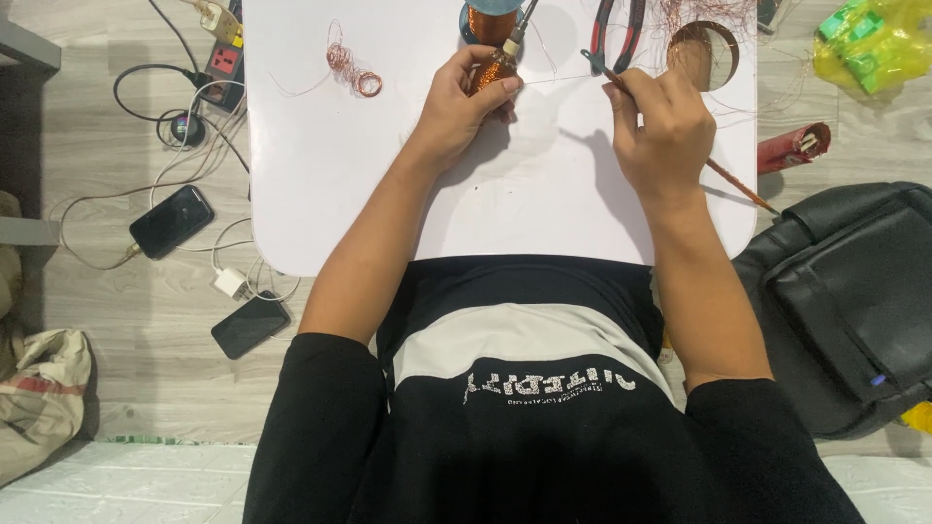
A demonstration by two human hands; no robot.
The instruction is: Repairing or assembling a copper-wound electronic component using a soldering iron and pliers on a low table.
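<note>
A small copper-wound coil (495, 68) is gripped by the left hand (464, 102). A thin brown stick (738, 184) is clasped in the right hand (665, 126). A loose copper wire tangle (351, 70) and red-handled pliers (616, 29) are left nearby on the white table (320, 175).

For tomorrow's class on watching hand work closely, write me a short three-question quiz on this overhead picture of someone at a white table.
1. True or false: the left hand holds a small copper-wound bobbin.
2. What does the right hand grip? A) pliers B) thin stick C) phone
3. What lies on the floor left of the white table?

Key
1. True.
2. B; the pliers lie untouched on the table.
3. Two phones on charging cables.
</note>
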